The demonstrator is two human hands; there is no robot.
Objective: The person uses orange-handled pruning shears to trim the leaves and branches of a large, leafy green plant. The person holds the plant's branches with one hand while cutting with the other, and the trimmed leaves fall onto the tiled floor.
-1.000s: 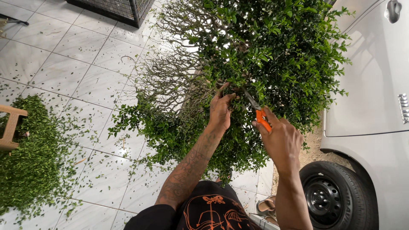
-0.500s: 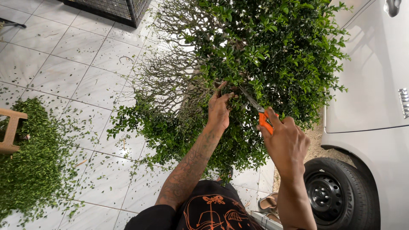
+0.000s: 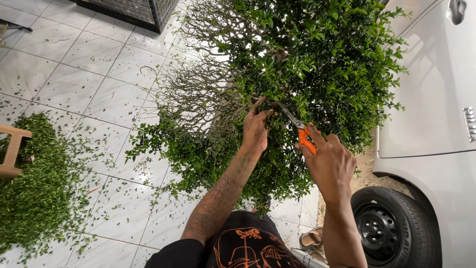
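A dense green shrub [image 3: 317, 64] fills the upper middle, with a bare twiggy patch [image 3: 198, 94] on its left side. My left hand [image 3: 256, 130] reaches into the foliage, fingers pinched on a leafy twig. My right hand [image 3: 329, 161] grips orange-handled pruning shears [image 3: 299, 130], whose metal blades point up and left toward the twig by my left fingers.
A pile of cut leaves [image 3: 34, 183] covers the white floor tiles [image 3: 89, 74] at left, beside a wooden stool [image 3: 11, 149]. A white car [image 3: 436, 114] and its wheel [image 3: 384, 233] stand at right. A dark wire cage [image 3: 134, 10] sits at top. Sandals [image 3: 311, 239] lie near the wheel.
Both hands have stayed in the shrub. My right hand with the shears has shifted slightly lower and right, while my left hand keeps its hold on the twig.
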